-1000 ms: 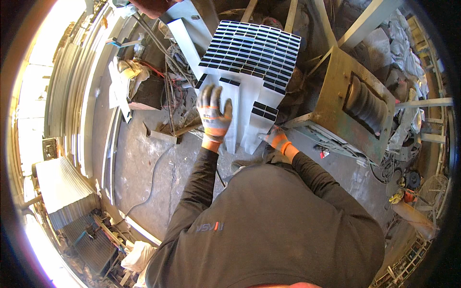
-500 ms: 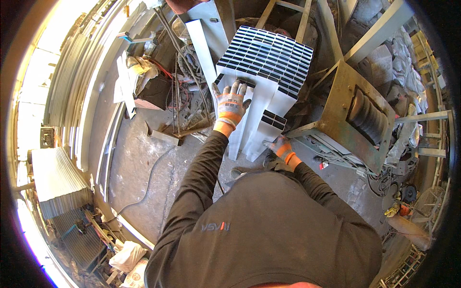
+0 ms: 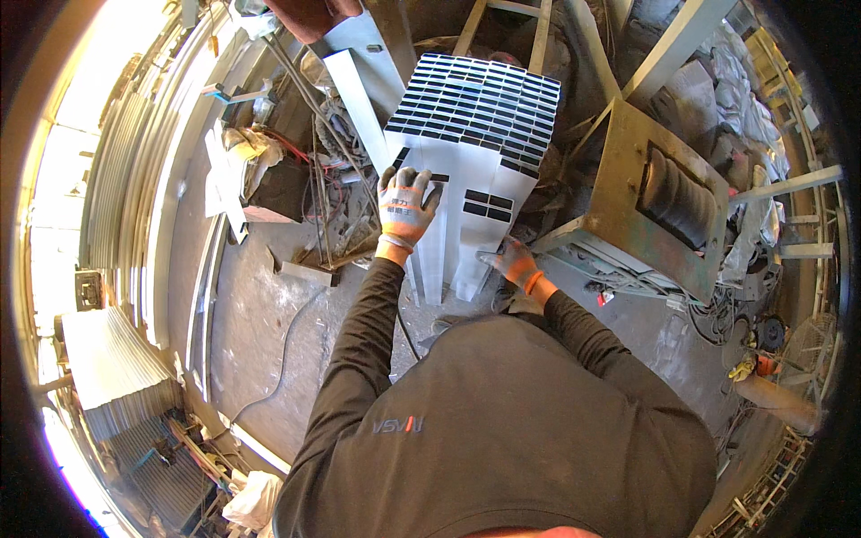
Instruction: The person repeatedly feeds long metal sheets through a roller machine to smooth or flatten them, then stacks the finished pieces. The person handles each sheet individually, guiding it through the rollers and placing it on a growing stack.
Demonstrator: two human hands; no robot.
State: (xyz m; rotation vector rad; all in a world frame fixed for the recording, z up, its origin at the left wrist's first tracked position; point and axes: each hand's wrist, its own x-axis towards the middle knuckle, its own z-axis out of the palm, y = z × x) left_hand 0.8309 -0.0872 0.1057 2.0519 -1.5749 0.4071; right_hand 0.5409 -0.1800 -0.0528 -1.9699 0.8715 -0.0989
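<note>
A block of silvery rectangular metal tubes (image 3: 475,103) stands upright in front of me, the dark hollow ends facing up. On its near left side, my left hand (image 3: 406,208) in a grey and orange glove rests over the tube tops, open, fingers side by side and slightly bent. A smaller bundle of rectangular tubes (image 3: 482,233) leans along the block's near face, its ends lower than the main block's. Low on that bundle's right edge, my right hand (image 3: 513,262), gloved alike, is closed round the corner; part of its fingers is hidden.
A rusty metal frame with a dark coil (image 3: 668,202) stands close on the right. To the left lie an angled metal piece (image 3: 308,272) and a cable (image 3: 285,345) on the floor. Long pale profiles (image 3: 148,179) line the far left. A ladder-like frame (image 3: 502,22) rises behind the block.
The smaller tube bundle has shifted forward against the block, with my right hand on it. My left hand's fingers have gone from stretched to slightly bent. The view has turned a little.
</note>
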